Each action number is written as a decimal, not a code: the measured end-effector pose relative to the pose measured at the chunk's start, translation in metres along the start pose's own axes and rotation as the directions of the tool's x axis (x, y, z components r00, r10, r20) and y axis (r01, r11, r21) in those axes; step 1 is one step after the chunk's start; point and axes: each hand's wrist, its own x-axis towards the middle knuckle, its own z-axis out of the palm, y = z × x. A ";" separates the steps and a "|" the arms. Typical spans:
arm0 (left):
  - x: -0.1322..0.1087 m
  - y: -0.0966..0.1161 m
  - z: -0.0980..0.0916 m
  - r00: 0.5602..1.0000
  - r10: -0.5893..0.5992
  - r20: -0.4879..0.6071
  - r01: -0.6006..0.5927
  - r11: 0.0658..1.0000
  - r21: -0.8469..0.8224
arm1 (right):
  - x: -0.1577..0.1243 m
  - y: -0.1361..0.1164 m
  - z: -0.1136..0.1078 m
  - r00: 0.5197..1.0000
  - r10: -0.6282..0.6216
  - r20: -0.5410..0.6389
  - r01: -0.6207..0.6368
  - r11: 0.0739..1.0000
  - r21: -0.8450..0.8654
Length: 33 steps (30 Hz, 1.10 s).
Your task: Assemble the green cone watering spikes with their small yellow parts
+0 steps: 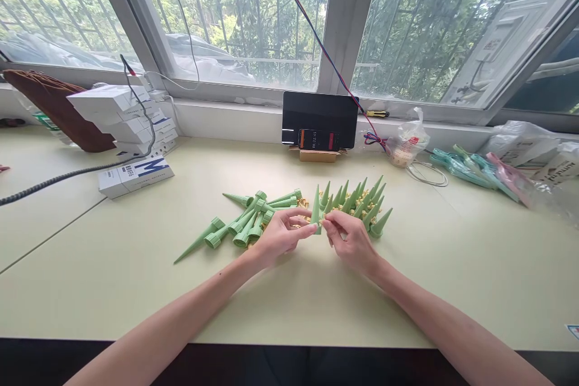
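Near the middle of the table, my left hand (pixel 284 232) grips a green plastic spike (pixel 315 208), its point upward. My right hand (pixel 350 238) is closed in a pinch on a small yellowish piece (pixel 322 221), held against the spike's side near its base. To the left lies a loose pile of green spikes (pixel 246 220) with ridged caps, some pointing left. Behind my right hand, several green spikes (pixel 380 223) stand upright or tilted in a group. Small yellowish pieces (pixel 304 204) lie between the two groups, partly hidden by my hands.
A phone (pixel 319 140) showing a timer leans on a black tablet (pixel 321 110) at the back. White boxes (pixel 136 176) are stacked at left beside a dark cable (pixel 67 180). Right of the tablet are a plastic bag (pixel 407 145), a coiled white cable (pixel 427 176) and packaged bundles (pixel 479 169).
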 end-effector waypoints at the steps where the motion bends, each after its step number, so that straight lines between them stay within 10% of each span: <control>1: 0.000 0.000 0.000 1.000 -0.001 0.001 0.001 1.000 -0.002 | 0.000 0.000 0.000 1.000 -0.019 -0.001 0.019 1.000 -0.015; 17: -0.001 0.003 -0.003 0.992 0.033 0.125 -0.028 0.999 -0.042 | -0.001 0.017 -0.007 0.934 -0.352 0.061 0.355 0.895 -0.270; 33: 0.000 0.005 0.000 0.994 0.079 0.070 -0.074 0.995 -0.074 | 0.002 -0.003 -0.004 0.976 -0.201 -0.084 0.188 0.972 -0.141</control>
